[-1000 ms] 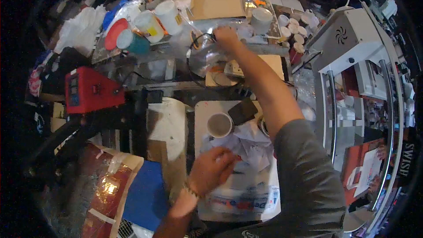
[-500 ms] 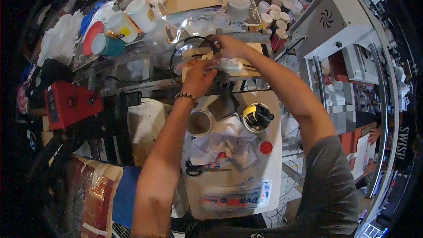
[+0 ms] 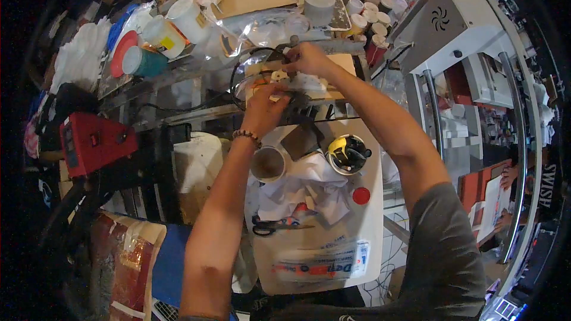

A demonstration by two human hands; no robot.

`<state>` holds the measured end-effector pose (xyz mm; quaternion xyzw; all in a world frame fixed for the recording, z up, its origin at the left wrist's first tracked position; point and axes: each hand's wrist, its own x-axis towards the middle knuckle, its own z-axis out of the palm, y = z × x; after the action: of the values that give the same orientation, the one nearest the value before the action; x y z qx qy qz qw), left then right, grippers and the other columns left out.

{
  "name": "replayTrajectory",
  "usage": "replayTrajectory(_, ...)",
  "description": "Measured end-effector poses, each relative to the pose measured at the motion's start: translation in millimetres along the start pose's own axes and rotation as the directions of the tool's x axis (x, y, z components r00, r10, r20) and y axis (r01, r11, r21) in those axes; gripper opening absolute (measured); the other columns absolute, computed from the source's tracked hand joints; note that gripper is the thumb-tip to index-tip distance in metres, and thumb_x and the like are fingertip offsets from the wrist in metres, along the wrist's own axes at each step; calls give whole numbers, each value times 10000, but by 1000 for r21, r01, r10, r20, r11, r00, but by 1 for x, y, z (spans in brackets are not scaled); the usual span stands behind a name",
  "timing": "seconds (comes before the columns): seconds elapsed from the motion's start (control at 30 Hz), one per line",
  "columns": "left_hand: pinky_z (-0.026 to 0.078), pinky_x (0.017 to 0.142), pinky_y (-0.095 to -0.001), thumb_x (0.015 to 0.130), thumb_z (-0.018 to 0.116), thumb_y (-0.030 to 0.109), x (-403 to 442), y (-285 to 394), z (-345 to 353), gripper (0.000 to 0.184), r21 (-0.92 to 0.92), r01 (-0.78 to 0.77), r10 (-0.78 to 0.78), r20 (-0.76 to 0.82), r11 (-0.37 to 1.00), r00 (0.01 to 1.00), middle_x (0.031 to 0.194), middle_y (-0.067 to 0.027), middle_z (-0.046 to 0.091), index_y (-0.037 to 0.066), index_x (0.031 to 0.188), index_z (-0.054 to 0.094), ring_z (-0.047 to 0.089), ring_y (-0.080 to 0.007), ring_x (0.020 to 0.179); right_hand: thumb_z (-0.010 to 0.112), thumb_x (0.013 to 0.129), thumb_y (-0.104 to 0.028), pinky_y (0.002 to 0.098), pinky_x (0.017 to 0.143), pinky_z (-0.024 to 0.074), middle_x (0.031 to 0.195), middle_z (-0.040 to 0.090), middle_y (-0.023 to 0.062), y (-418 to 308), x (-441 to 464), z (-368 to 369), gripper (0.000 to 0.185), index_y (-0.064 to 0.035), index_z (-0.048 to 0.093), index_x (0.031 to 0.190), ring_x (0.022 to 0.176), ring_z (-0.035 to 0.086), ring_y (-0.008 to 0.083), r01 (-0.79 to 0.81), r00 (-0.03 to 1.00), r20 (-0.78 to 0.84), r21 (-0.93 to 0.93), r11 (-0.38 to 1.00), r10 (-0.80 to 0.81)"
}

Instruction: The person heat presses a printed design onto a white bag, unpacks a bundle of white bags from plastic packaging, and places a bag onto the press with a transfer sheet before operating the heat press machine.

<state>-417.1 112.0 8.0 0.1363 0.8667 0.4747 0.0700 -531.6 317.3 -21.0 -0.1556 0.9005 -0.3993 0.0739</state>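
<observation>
My left hand (image 3: 266,108), with a beaded bracelet at the wrist, is low over a light wooden board (image 3: 342,66). Its fingers are bent together, and what they hold is hidden. Just above and to the right, my right hand (image 3: 310,60) has its fingers closed near a small dark part whose kind I cannot make out. Between and beside the hands lies a white block (image 3: 309,84) that looks like a power strip. A black cable (image 3: 233,83) loops round the left side of the hands.
Nearer me, a white board (image 3: 321,238) carries scissors (image 3: 264,226), crumpled paper (image 3: 309,187), a cup (image 3: 267,163), a tub of black and yellow items (image 3: 348,154) and a red lid (image 3: 361,195). A grey machine (image 3: 443,24) stands right; a red box (image 3: 98,142) left. A co-worker's hands (image 3: 508,178) show far right.
My left hand has shifted slightly left and down, away from the white block. My right hand stays near the same place, its fingers slightly changed. The view has tilted a little.
</observation>
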Motion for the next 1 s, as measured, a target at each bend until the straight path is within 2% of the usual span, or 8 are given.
replayTrajectory(0.03, 551, 860, -374, 889, 686, 158, -5, 6, -2, 315, -73, 147, -141, 75, 986, 987, 1158, -150, 696, 50, 1185, 673, 702, -288, 990, 845, 732, -284, 364, 709, 517, 831, 729, 131, -2, -1, 0, 341, -42, 770, 960, 769, 681, 224, 28, 999, -27, -50, 998, -30)
replayTrajectory(0.17, 563, 823, -359, 895, 687, 157, -23, -7, 2, 311, -142, 21, -15, 39, 990, 999, 1152, -151, 698, 41, 1184, 674, 718, -276, 929, 859, 712, -266, 368, 673, 519, 799, 724, 129, -7, -2, 2, 299, -57, 768, 906, 713, 675, 233, 79, 995, -47, -99, 992, -84)
replayTrajectory(0.23, 566, 814, -352, 892, 696, 142, -33, 1, -1, 312, -187, 35, -26, 49, 982, 998, 1147, -154, 697, 35, 1185, 674, 717, -272, 937, 875, 678, -342, 428, 746, 552, 838, 729, 148, -4, 3, 0, 334, -95, 770, 876, 795, 704, 348, 85, 996, 58, -208, 975, -74)
replayTrajectory(0.47, 537, 754, -319, 929, 693, 165, -77, 37, -23, 314, -70, -9, 5, -58, 998, 998, 1025, -101, 699, 27, 1208, 654, 654, -164, 808, 897, 619, -273, 435, 725, 547, 802, 712, 162, 9, -7, 10, 335, -62, 739, 826, 777, 699, 353, 145, 989, 27, -183, 972, -142)
replayTrajectory(0.6, 535, 767, -318, 939, 689, 167, -155, 55, -6, 240, -254, 20, -39, -71, 967, 997, 992, -81, 691, 30, 1136, 679, 653, -170, 850, 875, 619, -216, 414, 703, 543, 789, 714, 145, 12, -3, 18, 303, -63, 743, 845, 752, 697, 323, 137, 988, 98, -213, 968, -118)
replayTrajectory(0.77, 538, 749, -332, 904, 668, 86, -258, 77, 12, 167, -238, 6, 4, 43, 971, 999, 983, -139, 689, 33, 1060, 688, 684, -271, 871, 847, 647, -242, 417, 702, 541, 835, 724, 163, 4, 12, 14, 324, -41, 712, 862, 768, 699, 328, 174, 970, 221, -350, 921, -99)
replayTrajectory(0.9, 548, 749, -364, 907, 664, 100, -334, 70, 16, 172, -183, 158, -105, 271, 970, 957, 982, -136, 680, 40, 1065, 694, 682, -293, 862, 860, 661, -278, 439, 750, 550, 904, 730, 153, -23, 6, 1, 400, -58, 727, 966, 844, 704, 338, 213, 964, 249, -532, 819, -89)
replayTrajectory(1.0, 551, 749, -383, 915, 661, 133, -376, 61, 14, 182, -125, 170, -118, 343, 978, 932, 971, -133, 673, 40, 1068, 693, 678, -301, 843, 830, 724, -275, 438, 741, 546, 893, 726, 155, -85, -38, -23, 371, -55, 731, 1005, 826, 697, 343, 164, 981, -22, -452, 877, -194)
